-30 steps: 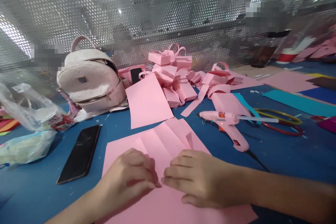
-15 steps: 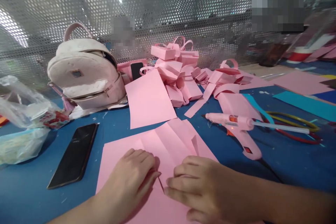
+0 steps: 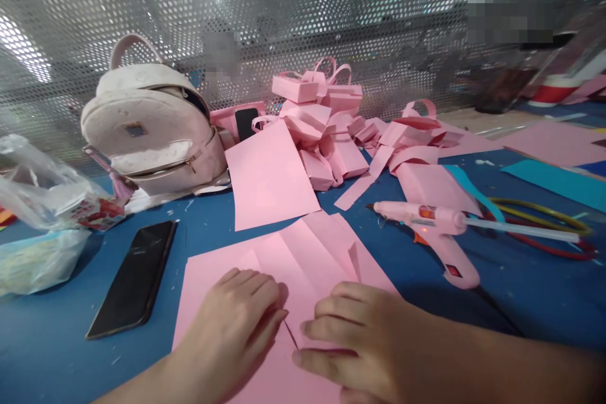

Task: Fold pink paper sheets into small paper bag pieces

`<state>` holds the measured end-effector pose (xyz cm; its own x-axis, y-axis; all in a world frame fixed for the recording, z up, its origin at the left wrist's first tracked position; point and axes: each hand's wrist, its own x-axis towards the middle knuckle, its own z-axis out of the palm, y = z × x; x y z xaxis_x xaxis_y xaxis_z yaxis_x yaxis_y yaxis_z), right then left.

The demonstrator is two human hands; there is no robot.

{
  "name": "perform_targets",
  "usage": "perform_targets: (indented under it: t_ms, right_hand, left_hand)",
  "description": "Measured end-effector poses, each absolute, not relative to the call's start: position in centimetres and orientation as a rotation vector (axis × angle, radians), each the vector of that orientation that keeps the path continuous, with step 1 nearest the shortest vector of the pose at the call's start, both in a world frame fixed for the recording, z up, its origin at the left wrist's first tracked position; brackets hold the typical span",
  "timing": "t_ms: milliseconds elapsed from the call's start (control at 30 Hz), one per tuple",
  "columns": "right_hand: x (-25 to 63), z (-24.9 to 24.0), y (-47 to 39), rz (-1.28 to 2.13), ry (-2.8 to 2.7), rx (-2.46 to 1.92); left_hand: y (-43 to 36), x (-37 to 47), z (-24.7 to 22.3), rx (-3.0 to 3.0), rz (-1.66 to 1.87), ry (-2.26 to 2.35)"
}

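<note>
A creased sheet of pink paper (image 3: 307, 252) lies on top of a larger pink sheet (image 3: 208, 265). My left hand (image 3: 237, 322) presses down on the creased paper with curled fingers, its thumb against the raised edge of a fold. To the right, my right hand (image 3: 360, 341) rests on the same paper. Its fingers are stretched out and slightly apart, and the thumb tip touches the lower end of that fold edge. A small flap stands up near the paper's far right side. The hands cover part of the fold.
A pink glue gun (image 3: 435, 227) with a glue stick and cord lies at right. A black phone (image 3: 135, 281) is at left, beside plastic bags (image 3: 42, 259). Behind stand a pale backpack (image 3: 151, 132), a flat pink sheet (image 3: 269, 180) and a heap of pink paper boxes (image 3: 326, 120).
The fingers of my right hand have spread a little, and its thumb has shifted slightly down along the fold. My left hand and the paper stay almost in place. The view has turned slightly.
</note>
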<state>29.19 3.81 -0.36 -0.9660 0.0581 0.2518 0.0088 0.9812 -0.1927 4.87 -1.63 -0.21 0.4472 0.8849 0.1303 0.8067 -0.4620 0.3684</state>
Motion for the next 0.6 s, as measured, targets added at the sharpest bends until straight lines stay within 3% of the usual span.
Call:
perform_targets:
  t_ms: [233, 500, 600]
  right_hand:
    - [29.1, -0.2, 3.7, 0.288, -2.859, -0.094]
    - [29.1, -0.3, 3.3, 0.242, -2.832, -0.138]
    - [29.0, -0.3, 3.4, 0.247, -2.823, -0.134]
  left_hand:
    - [-1.8, 5.2, -0.1, 2.508, 0.454, 1.493]
    - [-3.8, 4.5, 0.2, 3.304, 0.409, 1.26]
    - [-5.1, 4.2, -1.4, 3.388, 0.55, 1.2]
